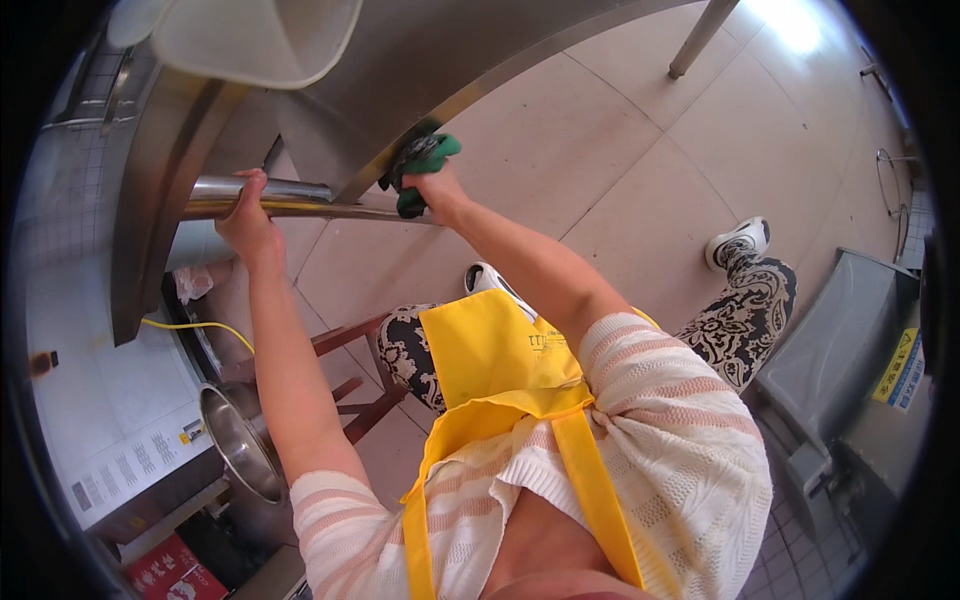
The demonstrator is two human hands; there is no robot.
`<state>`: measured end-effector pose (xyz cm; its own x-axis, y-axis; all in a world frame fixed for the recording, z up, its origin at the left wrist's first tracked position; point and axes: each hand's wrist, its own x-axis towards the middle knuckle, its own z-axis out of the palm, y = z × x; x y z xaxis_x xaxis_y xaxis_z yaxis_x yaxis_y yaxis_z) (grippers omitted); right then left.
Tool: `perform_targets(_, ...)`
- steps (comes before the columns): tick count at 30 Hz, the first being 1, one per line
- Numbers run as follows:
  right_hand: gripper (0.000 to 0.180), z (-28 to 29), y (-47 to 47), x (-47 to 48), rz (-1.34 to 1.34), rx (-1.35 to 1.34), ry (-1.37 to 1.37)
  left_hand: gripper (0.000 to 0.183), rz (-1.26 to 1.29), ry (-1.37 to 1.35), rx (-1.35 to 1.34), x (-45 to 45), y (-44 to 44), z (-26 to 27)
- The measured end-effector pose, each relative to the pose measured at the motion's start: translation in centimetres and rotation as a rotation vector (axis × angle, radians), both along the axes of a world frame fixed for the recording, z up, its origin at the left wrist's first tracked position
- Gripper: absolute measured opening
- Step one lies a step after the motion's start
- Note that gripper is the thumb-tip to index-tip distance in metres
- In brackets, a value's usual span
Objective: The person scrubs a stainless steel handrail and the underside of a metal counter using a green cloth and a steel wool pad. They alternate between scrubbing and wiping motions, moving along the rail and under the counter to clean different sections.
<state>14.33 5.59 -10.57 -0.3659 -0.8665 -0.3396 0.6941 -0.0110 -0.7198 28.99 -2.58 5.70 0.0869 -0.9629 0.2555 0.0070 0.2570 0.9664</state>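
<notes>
My left hand [253, 223] grips a round metal tube [289, 189] of a stainless steel table frame at the upper left. Farther right, my right hand [436, 187] holds a bunched green and dark cloth [424, 161] against the edge of the steel panel [375, 90]. A second, brassy-looking tube [352, 211] runs just below the first and passes near the right hand. My fingers partly hide the tube, and the cloth covers part of the panel's edge.
A steel bowl [244, 442] stands at the lower left beside a white-topped appliance [112, 420]. A yellow cable [199, 325] curves near the left arm. Part of a reddish wooden stool [375, 416] shows by my leg. A grey metal machine [840, 337] stands at the right; a table leg [697, 41] meets the tiled floor.
</notes>
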Motion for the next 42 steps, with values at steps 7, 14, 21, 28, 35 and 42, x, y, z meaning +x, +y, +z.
perform_targets(7,0.036,-6.5,2.5,-10.9,-0.257,0.051,0.01,0.022,0.113,-0.048,0.038,-0.4,0.8,0.9)
perform_targets(14,0.046,-2.6,3.3,-23.4,-0.18,0.033,0.034,0.021,0.038,0.027,0.046,1.4,-0.6,-0.3)
perform_targets(21,0.048,0.3,1.4,-17.1,-0.22,-0.065,-0.048,0.021,0.057,0.001,-0.029,0.9,0.0,0.1)
perform_targets(28,0.056,-0.5,0.2,-7.3,-0.064,-0.058,-0.207,0.019,0.068,-0.058,-0.048,0.5,-0.2,-0.3)
perform_targets(35,0.03,-1.1,1.6,-22.6,-0.306,-0.065,-0.165,0.021,0.043,-0.048,-0.017,0.8,0.6,0.8)
perform_targets(42,0.029,-1.7,-0.1,-11.3,-0.116,-0.039,0.187,0.023,0.032,0.042,-0.041,-1.0,0.4,0.0)
